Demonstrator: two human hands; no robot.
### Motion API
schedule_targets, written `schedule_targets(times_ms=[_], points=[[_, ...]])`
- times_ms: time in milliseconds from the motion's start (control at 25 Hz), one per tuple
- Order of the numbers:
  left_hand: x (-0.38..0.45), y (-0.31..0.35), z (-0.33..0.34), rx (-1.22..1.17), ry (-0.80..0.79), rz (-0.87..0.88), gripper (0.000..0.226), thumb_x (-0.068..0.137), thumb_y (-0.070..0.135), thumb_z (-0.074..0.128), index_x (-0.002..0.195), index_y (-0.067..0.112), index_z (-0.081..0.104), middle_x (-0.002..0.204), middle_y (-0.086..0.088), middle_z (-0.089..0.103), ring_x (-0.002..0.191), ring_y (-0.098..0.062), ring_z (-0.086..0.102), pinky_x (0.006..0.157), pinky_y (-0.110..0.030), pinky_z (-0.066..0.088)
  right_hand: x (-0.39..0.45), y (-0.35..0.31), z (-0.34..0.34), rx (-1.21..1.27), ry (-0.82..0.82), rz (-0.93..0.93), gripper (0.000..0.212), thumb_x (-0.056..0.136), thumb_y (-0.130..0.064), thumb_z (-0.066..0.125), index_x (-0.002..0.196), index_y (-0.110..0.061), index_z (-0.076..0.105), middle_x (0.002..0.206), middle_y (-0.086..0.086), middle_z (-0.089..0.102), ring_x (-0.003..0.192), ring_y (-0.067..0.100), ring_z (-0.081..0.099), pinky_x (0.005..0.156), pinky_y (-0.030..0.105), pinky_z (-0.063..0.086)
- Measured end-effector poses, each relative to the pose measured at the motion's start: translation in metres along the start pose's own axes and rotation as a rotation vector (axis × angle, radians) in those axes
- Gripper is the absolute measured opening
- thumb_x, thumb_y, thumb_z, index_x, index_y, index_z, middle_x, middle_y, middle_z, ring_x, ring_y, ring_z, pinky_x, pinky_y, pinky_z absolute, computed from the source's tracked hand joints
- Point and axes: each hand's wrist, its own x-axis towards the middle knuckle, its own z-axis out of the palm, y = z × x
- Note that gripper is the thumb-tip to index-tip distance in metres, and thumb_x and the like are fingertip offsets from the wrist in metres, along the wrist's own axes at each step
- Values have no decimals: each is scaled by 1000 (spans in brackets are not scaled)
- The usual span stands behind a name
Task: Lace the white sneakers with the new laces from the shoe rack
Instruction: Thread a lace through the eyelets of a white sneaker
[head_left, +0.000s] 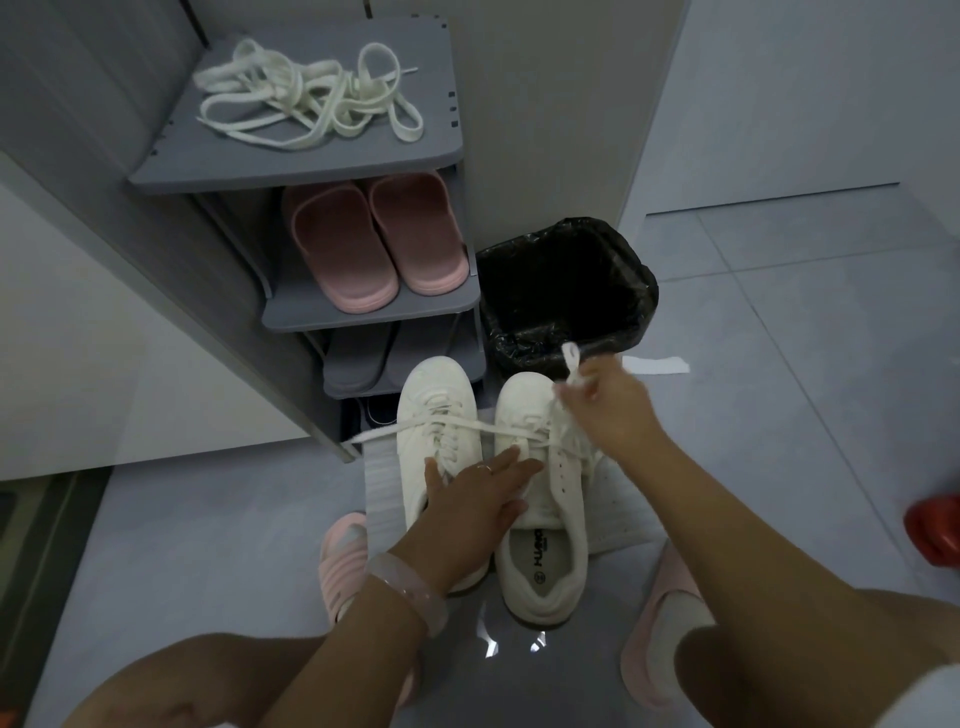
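Right hand (605, 400) pinching a limp white lace (570, 364) above the right sneaker (540, 499), on the floor before the shoe rack's (311, 171) bottom edge. Left hand (478, 499) spread, pressing its tongue. Soft, floppy, probably light; best gripped near the tip.

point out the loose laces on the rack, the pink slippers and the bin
loose laces (306, 98), head view, middle of the tangle on the rack's top shelf
pink slippers (375, 244), head view, inner edge of the left slipper
bin (644, 291), head view, right rim of its black liner
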Motion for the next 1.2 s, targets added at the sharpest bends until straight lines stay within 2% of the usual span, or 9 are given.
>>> schedule_targets(times_ms=[80, 280, 480, 600, 760, 880, 1000, 1120, 1200], points=[[-1, 1, 1, 52, 18, 13, 47, 99, 28, 37, 142, 41, 24, 156, 16, 11, 144, -8, 11, 112, -63, -4, -10, 14, 22, -231, -192, 25, 27, 90, -30, 57, 102, -6, 53, 94, 8, 53, 91, 22, 52, 67, 23, 36], [-2, 5, -1, 87, 9, -1, 46, 99, 29, 35, 143, 38, 24, 155, 19, 10, 144, -8, 11, 111, -63, -6, -10, 16, 26, -242, -177, -14, 8, 91, -12, 49, 95, -7, 54, 102, 12, 58, 89, 21, 52, 70, 23, 34], [-2, 2, -5, 59, -4, -19, 44, 98, 32, 38, 141, 38, 28, 154, 18, 15, 140, -6, 22, 112, -60, -7, -18, 18, 28, -316, -199, -142, 16, 93, -7, 44, 104, -4, 55, 103, 10, 60, 96, 26, 57, 75, 29, 41], [-3, 2, -5, 38, -7, -25, 44, 98, 32, 39, 140, 38, 29, 154, 18, 17, 139, -5, 23, 112, -59, -9, -22, 11, 26, -411, -30, -260, 12, 93, -9, 41, 92, -6, 53, 91, 10, 60, 84, 27, 57, 68, 34, 43], [-3, 1, -6, 3, 3, -29, 43, 97, 33, 41, 139, 39, 31, 153, 19, 20, 137, -3, 28, 113, -58, -8, -4, -9, -17, -53, 465, -232, 14, 92, -6, 46, 100, -8, 58, 98, 11, 55, 91, 26, 51, 70, 35, 40], [-3, 3, -5, -4, 6, -29, 43, 97, 33, 41, 139, 39, 32, 153, 19, 20, 138, -4, 26, 112, -58, -10, -2, 1, -14, -393, 139, -176, 42, 87, -3, 50, 126, -17, 52, 131, 13, 41, 122, 33, 36, 94, 43, 39], [-3, 3, -6, -11, 5, -36, 43, 97, 32, 41, 139, 38, 32, 153, 18, 20, 140, -5, 23, 111, -59, -12, -18, 11, 11, -713, -192, -360, 32, 90, -14, 49, 121, -18, 54, 132, 7, 39, 127, 26, 31, 98, 36, 34], [-2, 3, -5, -19, 3, -37, 43, 97, 32, 41, 138, 38, 33, 153, 18, 21, 140, -5, 22, 110, -60, -13, -17, 16, 17, -804, -171, -414, 25, 94, -19, 44, 113, -12, 57, 121, 8, 48, 116, 28, 41, 91, 36, 37], [-3, 3, -6, -29, 10, -40, 42, 97, 32, 41, 138, 39, 33, 152, 19, 23, 140, -5, 23, 110, -59, -13, -12, 13, 15, -556, 19, -433, 17, 93, -14, 44, 100, -8, 59, 105, 11, 55, 102, 30, 49, 82, 36, 38]])
